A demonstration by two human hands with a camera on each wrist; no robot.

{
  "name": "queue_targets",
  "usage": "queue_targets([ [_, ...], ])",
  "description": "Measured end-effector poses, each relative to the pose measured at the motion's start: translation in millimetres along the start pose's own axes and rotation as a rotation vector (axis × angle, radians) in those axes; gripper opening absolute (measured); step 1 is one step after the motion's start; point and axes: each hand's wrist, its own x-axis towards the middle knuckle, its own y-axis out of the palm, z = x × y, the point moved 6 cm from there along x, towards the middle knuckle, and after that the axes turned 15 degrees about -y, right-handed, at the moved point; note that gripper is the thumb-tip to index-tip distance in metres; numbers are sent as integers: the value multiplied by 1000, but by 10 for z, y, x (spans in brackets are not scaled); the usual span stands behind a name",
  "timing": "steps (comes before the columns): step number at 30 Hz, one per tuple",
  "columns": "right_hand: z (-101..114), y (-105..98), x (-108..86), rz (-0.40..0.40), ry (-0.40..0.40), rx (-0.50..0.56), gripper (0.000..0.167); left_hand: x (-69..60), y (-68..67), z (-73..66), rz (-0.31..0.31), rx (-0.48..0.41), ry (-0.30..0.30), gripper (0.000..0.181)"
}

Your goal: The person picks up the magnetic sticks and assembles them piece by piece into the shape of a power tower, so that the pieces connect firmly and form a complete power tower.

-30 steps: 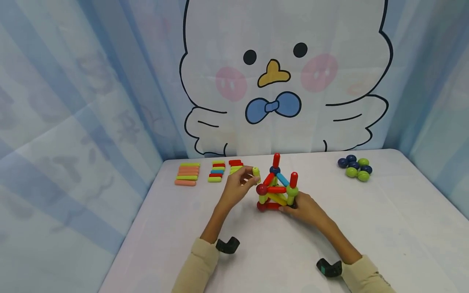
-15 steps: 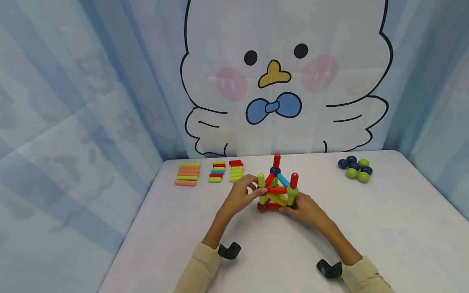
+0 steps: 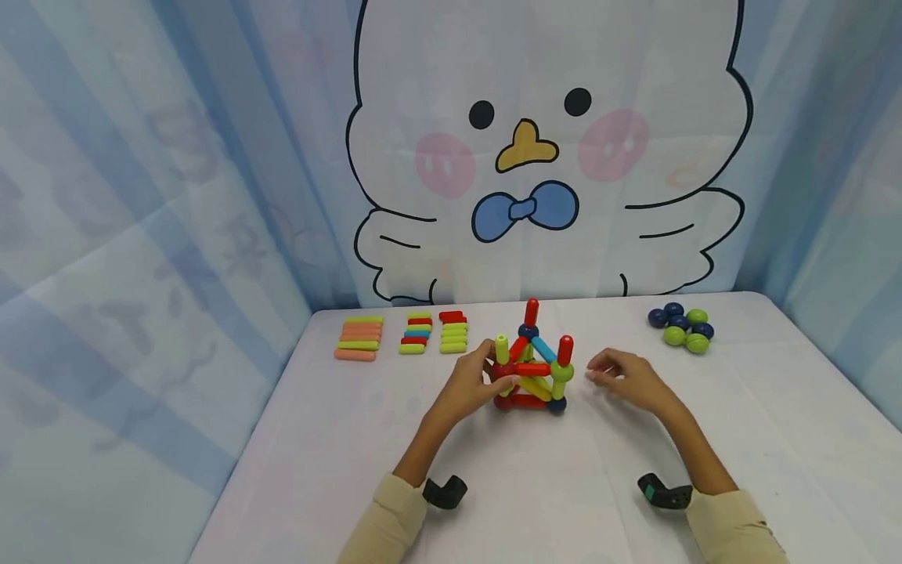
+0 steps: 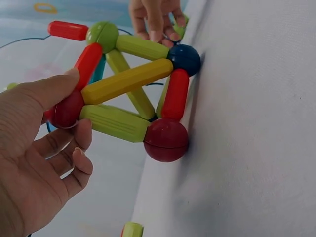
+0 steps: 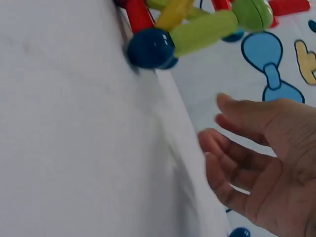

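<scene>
A frame of coloured rods and balls (image 3: 533, 369) stands on the table, with two red rods and a lime rod (image 3: 502, 348) upright on its upper balls. My left hand (image 3: 470, 381) grips the upper red ball (image 4: 68, 109) at the frame's left corner between thumb and fingers. To the right of the frame, my right hand (image 3: 630, 379) hangs apart from it, fingers loosely bent and holding nothing. In the right wrist view that hand (image 5: 266, 163) is below the lime rod (image 5: 205, 32) and the dark blue ball (image 5: 151, 48).
Orange and lime rods (image 3: 361, 330) lie in a row at the back left, beside two more rows of short rods (image 3: 416, 334) (image 3: 454, 332). Dark blue and green balls (image 3: 682, 326) are grouped at the back right. A printed curtain (image 3: 521, 258) hangs behind the table.
The lime rod that my left hand carried now stands on the upper red ball, and that hand has moved down to the ball. My right hand has let go of the frame and moved right.
</scene>
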Motion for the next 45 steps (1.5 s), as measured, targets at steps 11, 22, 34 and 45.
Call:
queue_targets([
  [11,-769,-850,-47,-482,258,-313,39,8,8,-7,6,-7,7,43],
  [22,-828,-651,-65,-263,275,-438,36,-30,82,16,27,-25,-8,40],
  [34,-258,-479,231,-235,102,-133,45,-21,51,0,28,-27,1,41],
  [45,683,-569,664,-293,-187,84,47,-6,35,20,22,-8,20,40],
])
